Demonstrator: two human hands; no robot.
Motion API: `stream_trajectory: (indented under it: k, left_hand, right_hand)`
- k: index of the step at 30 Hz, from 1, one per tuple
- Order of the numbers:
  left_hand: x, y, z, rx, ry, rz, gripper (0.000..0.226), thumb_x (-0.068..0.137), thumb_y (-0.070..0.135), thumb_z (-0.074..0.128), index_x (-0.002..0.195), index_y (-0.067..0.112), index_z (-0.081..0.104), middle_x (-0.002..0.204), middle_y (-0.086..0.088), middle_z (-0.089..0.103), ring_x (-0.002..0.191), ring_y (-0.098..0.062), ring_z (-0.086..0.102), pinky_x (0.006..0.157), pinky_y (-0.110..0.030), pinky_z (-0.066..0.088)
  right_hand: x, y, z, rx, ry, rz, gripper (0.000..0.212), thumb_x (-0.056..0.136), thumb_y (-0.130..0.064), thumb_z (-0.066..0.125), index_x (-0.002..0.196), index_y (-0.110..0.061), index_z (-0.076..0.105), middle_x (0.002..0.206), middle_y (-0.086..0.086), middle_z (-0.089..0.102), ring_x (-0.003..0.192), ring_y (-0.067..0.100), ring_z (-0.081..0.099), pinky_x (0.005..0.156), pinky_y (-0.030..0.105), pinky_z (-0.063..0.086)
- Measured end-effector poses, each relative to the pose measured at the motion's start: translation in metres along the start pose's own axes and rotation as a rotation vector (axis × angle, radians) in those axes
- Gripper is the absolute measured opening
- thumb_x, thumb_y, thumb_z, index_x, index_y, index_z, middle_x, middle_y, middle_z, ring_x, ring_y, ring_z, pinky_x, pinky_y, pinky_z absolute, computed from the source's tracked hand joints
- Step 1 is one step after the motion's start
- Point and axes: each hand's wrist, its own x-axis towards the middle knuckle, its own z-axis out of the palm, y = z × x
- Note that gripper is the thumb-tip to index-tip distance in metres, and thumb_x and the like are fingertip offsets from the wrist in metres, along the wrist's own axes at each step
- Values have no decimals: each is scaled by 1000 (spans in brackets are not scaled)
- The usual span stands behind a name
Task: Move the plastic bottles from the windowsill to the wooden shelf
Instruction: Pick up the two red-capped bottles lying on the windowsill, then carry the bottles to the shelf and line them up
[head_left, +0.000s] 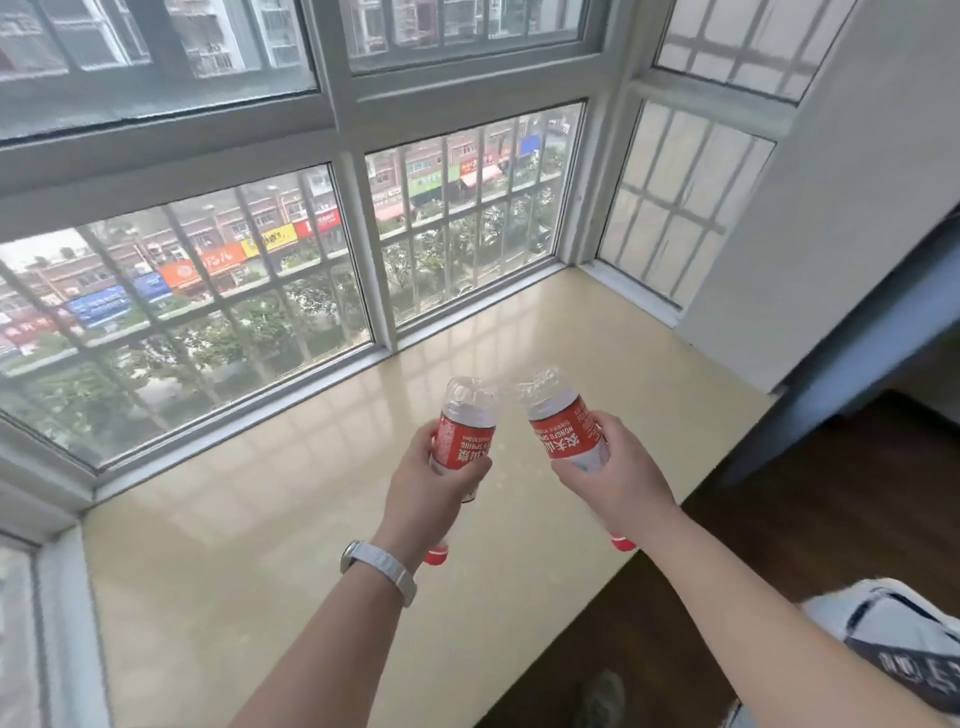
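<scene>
Two clear plastic bottles with red labels and red caps are held above the beige windowsill (291, 509). My left hand (431, 483) grips the left bottle (467, 421) around its label, base pointing away and up, red cap down by my wrist. My right hand (618, 478) holds the right bottle (558, 421) the same way, tilted left, its red cap showing under my wrist. The two bottle bases nearly meet in the air. No wooden shelf is in view.
A barred window (223, 291) runs along the sill's far side, and a side pane closes its right end. A white wall corner (831, 234) and a dark slanted rail (852, 353) stand at the right. Dark wooden floor (779, 519) lies below the sill's front edge.
</scene>
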Motion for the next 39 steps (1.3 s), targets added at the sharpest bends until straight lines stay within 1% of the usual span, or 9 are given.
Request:
stream_trajectory:
  k: [4,7,10,13,16,20,28,32,39]
  left_hand:
    - [4,13,30,8,-20,-1,40,78,24,81,104,41,56,92,7,71,71,-7,69,59,-15,53]
    - [12,27,62,33,-36,-3,44,77,26,83,112,37,57,93,7,71,69,-4,68,58,-15,50]
    - [24,41,100,65,-62,4,51,76,28,84,118,34,56,95,7,72,72,-4,69,64,-20,52]
    - [36,61,145,97,-104,31,50,77,26,84,118,32,56,96,6,72,77,-6,70,63,-18,53]
    - [46,85,198,114,-165,69,48,79,22,82,119,28,56,95,5,72,70,2,68,56,-9,47]
    - [58,111,276,152,-268,123,49,80,22,82,121,26,56,98,2,72,70,2,67,55,-8,46]
    - [58,144,408,230,-505,220,54,80,25,82,125,23,53,101,4,71,78,-3,69,57,-8,48]
    - [58,158,450,244,-609,256,56,81,27,81,128,24,51,105,3,70,88,-9,70,61,-11,49]
    - [76,169,501,262,-716,296,49,79,29,83,120,25,57,96,7,73,77,-3,70,71,-22,53]
  right_hand:
    - [5,13,-35,38,45,20,36,74,-41,73,99,-51,49,100,-14,63,84,5,64,74,36,57]
    - [12,28,-63,76,76,23,36,76,-38,74,96,-51,48,100,-14,64,84,2,63,77,31,54]
    - [20,49,-97,138,126,47,37,75,-37,75,97,-52,49,98,-15,66,83,0,64,78,31,54]
    - [29,75,-135,191,175,82,39,75,-37,76,102,-48,50,98,-15,67,84,2,65,81,33,54]
    - [38,102,-177,228,223,110,47,77,-36,77,114,-39,50,101,-15,67,87,2,65,82,31,53]
    - [44,142,-233,280,306,156,53,77,-36,77,122,-34,50,105,-14,66,91,4,64,83,32,52]
    - [20,204,-324,348,561,265,42,73,-37,79,99,-54,49,98,-19,67,87,0,65,80,33,53]
    - [6,227,-352,394,674,314,50,73,-33,81,110,-44,50,102,-15,67,87,3,67,83,35,55]
    - [4,244,-379,417,772,364,47,76,-32,81,108,-44,48,102,-15,66,85,3,68,79,31,56]
